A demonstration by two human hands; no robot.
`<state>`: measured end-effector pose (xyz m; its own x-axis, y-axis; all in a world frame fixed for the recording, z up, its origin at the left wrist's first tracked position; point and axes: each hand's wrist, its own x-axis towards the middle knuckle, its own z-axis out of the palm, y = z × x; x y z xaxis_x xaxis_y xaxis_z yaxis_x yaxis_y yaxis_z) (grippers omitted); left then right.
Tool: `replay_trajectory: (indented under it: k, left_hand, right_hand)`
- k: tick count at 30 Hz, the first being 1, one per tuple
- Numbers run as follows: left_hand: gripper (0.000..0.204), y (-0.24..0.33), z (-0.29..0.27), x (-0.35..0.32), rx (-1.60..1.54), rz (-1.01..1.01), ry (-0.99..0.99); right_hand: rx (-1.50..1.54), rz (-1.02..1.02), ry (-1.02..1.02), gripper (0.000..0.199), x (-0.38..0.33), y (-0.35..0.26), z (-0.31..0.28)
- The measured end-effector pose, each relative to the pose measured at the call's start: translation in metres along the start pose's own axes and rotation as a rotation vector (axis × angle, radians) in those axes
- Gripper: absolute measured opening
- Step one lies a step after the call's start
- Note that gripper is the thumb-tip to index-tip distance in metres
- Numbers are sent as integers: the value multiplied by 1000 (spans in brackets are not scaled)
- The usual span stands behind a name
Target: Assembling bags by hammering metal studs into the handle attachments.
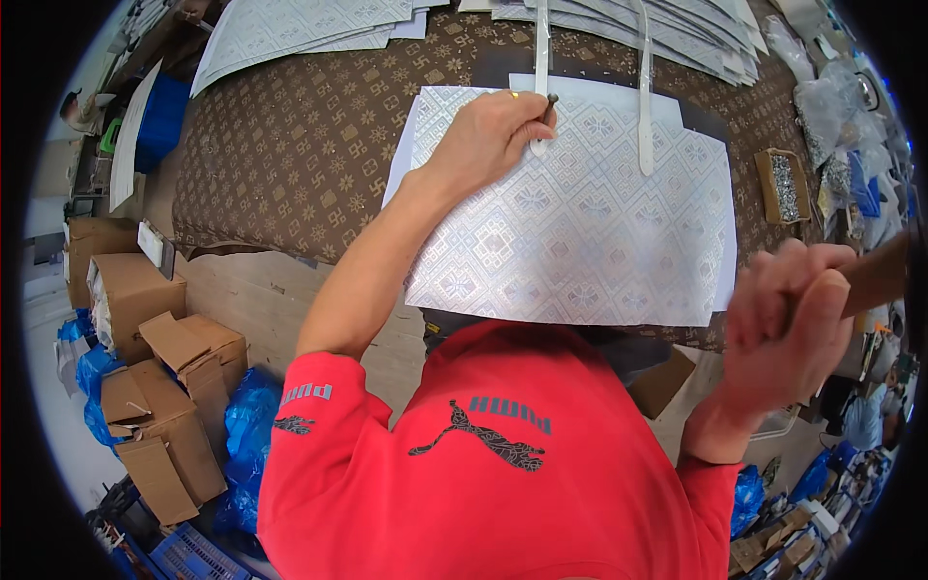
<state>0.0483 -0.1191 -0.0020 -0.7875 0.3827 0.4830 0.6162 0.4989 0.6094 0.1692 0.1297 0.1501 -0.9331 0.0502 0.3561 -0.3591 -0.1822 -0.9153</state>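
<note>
My left hand (495, 133) is closed in a pinch around a small dark rod-shaped tool (552, 100), held upright over a white strap (542, 46). Beneath lies a silvery-white patterned sheet (570, 227) with a geometric design. A second white strap (646, 106) runs parallel, to the right of the first. Raised at the right, my right hand (788, 314) is wrapped around a brown wooden handle (878, 278). The handle's far end passes out of view, and the hand is somewhat blurred.
Stacks of patterned sheets (309, 27) lie along the far side of the brown patterned tablecloth (280, 155). A small box of metal pieces (785, 186) and clear plastic bags (831, 106) are at the right. Cardboard boxes (164, 425) and blue bags (251, 416) crowd the floor at left.
</note>
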Motion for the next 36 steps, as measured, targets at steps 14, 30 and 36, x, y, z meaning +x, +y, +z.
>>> replay_trajectory:
  k: [14,30,36]
  left_hand:
    - [13,23,1,33,-386,-425,141]
    - [14,39,89,93,-236,-265,-106]
    - [14,36,93,91,-266,-214,-73]
  right_hand:
    - [-428,380,254,30,-14,8,-47]
    - [-377,496,434,28,-28,13,-95]
    - [-354,518,381,29,-21,24,-95]
